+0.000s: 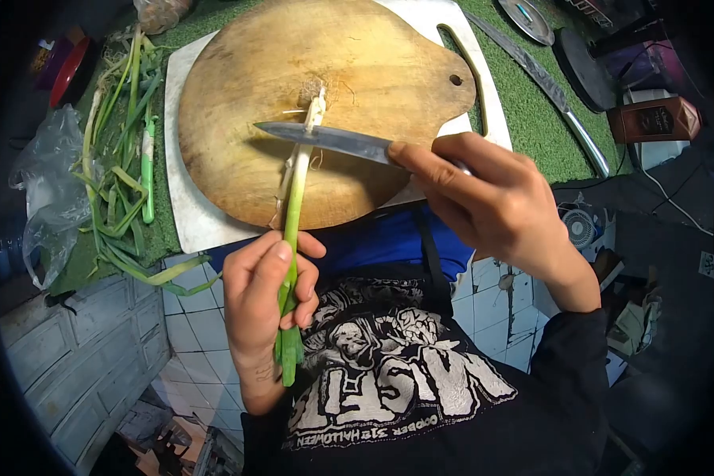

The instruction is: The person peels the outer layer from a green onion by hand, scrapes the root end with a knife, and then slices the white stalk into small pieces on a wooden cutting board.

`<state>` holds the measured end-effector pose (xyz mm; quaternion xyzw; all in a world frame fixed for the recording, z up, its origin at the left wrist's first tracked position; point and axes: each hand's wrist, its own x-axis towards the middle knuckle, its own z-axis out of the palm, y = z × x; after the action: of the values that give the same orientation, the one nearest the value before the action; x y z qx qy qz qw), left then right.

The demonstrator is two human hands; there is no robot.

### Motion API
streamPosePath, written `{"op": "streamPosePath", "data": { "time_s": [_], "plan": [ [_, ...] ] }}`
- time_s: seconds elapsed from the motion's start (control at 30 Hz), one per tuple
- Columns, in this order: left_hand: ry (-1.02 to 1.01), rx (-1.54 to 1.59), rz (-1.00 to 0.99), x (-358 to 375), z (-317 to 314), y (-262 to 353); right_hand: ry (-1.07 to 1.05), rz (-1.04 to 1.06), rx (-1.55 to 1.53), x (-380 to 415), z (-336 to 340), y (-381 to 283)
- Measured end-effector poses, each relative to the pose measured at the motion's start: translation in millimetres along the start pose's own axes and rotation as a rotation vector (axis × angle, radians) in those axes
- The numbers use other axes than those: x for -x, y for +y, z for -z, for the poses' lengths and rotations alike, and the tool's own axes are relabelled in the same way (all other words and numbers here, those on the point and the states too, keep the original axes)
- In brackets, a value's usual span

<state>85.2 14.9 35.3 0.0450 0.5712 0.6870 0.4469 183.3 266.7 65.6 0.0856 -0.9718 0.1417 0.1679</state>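
Observation:
My left hand is closed around the green stalk of a spring onion, whose white root end lies on a round wooden cutting board. My right hand grips a knife by its handle, forefinger along the back of the blade. The blade lies across the white part of the spring onion, just below the roots, with its tip pointing left. Thin peeled skin strips lie beside the stalk. The leafy green end hangs below my left hand, off the board.
Beneath the round board is a white cutting board on green matting. More spring onions, a green-handled tool and a clear plastic bag are at left. A long knife lies at right, near a brown box.

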Motion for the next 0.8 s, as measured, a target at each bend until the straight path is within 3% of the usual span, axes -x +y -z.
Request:
{"op": "streamPosePath", "data": {
  "time_s": [0.17, 0.3, 0.6, 0.8],
  "plan": [
    [0.004, 0.003, 0.012, 0, 0, 1, -0.05, -0.1, -0.004, -7, 9, 0],
    [0.007, -0.012, 0.012, -1, 0, 2, 0.026, -0.004, 0.013, -3, 0, 6],
    [0.028, 0.013, 0.032, -1, -1, 1, -0.022, -0.155, -0.007, -5, 4, 11],
    [0.015, 0.119, 0.102, -1, 5, 1, 0.082, -0.234, -0.155, -7, 10, 7]
  ]
}}
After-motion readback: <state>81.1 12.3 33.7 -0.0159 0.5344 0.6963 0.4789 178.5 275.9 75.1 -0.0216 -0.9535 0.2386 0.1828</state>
